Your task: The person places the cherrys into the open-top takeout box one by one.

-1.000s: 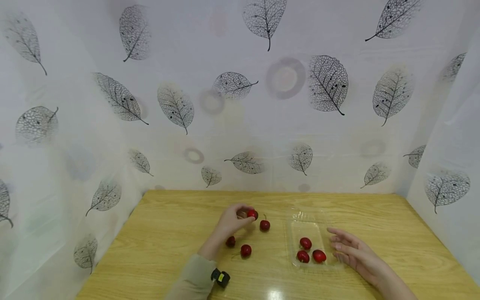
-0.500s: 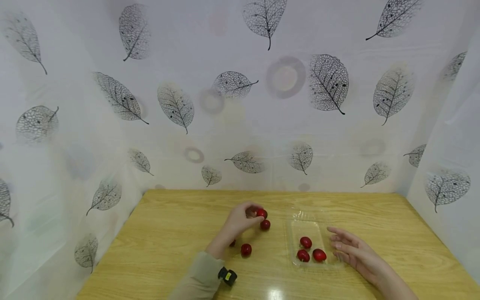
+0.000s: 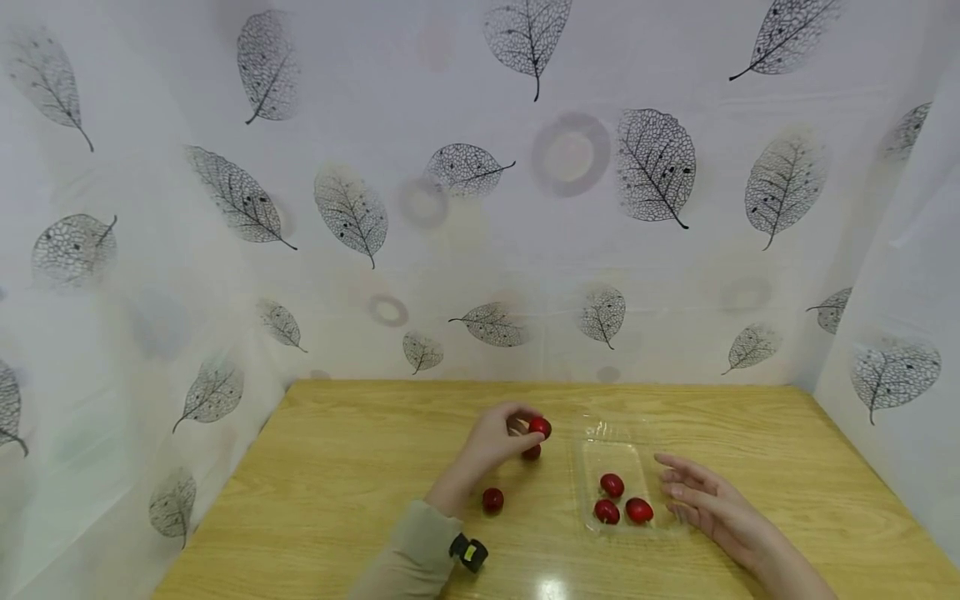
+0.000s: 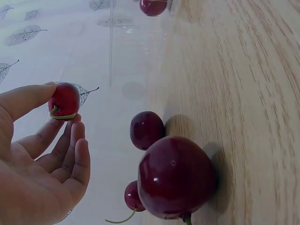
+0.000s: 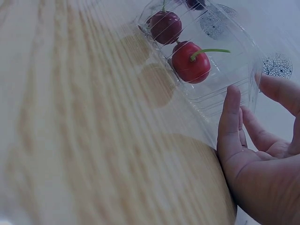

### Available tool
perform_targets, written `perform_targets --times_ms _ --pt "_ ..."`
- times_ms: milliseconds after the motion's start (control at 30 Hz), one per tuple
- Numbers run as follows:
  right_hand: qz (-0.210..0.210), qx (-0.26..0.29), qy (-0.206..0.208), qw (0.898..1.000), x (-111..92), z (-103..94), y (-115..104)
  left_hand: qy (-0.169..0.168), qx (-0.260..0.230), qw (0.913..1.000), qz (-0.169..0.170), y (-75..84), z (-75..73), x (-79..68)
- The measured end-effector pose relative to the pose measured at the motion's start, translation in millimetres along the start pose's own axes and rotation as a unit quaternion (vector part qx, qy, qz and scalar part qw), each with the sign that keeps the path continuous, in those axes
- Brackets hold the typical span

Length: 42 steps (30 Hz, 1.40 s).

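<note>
My left hand (image 3: 491, 437) pinches a red cherry (image 3: 540, 427) between thumb and fingertips, raised above the table. In the left wrist view the held cherry (image 4: 64, 101) shows a green stem curling under it. Just below that hand lies a dark cherry (image 3: 531, 452), and another cherry (image 3: 492, 500) sits closer to me. A third loose one is hidden behind the left forearm in the head view. A clear plastic box (image 3: 618, 454) holds three cherries at its near end. Beside its right side, my right hand (image 3: 708, 508) rests with relaxed fingers, fingertips right at the wall.
The wooden table (image 3: 337, 442) meets a leaf-printed sheet (image 3: 480, 250) at the back and both sides. A black wrist device (image 3: 468, 552) sits at the left cuff. In the left wrist view, a large near cherry (image 4: 176, 178) partly covers a stemmed cherry (image 4: 133, 196).
My left hand has moved right with the pinched cherry, toward the box, passing over the dark cherry. Its forearm now covers the leftmost loose cherry. The right hand and box have stayed put.
</note>
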State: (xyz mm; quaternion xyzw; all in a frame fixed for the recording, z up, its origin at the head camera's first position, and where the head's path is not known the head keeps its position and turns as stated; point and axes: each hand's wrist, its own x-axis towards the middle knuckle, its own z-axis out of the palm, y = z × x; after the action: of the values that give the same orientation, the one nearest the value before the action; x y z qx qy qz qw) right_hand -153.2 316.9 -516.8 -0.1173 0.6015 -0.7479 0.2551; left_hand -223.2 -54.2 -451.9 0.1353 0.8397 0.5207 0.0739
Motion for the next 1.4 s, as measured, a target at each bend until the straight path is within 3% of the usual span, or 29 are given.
perform_targets --times_ms 167,567,967,1400 --pt "0.001 -0.001 0.002 1.000 -0.1 1.5 -0.9 -0.004 -0.007 1.0000 -0.004 5.2 3.8 0.8" --pt "-0.002 0.000 0.002 1.000 0.1 0.6 -0.4 -0.039 -0.003 0.9982 0.044 18.7 16.4 1.5" --pt "-0.004 0.002 0.002 1.000 0.4 -1.3 1.4 -0.061 -0.011 0.9957 0.070 21.5 36.8 5.8" --pt "-0.006 -0.004 0.005 1.000 0.1 0.6 1.1 -0.079 0.004 0.9927 0.091 35.4 56.7 9.7"
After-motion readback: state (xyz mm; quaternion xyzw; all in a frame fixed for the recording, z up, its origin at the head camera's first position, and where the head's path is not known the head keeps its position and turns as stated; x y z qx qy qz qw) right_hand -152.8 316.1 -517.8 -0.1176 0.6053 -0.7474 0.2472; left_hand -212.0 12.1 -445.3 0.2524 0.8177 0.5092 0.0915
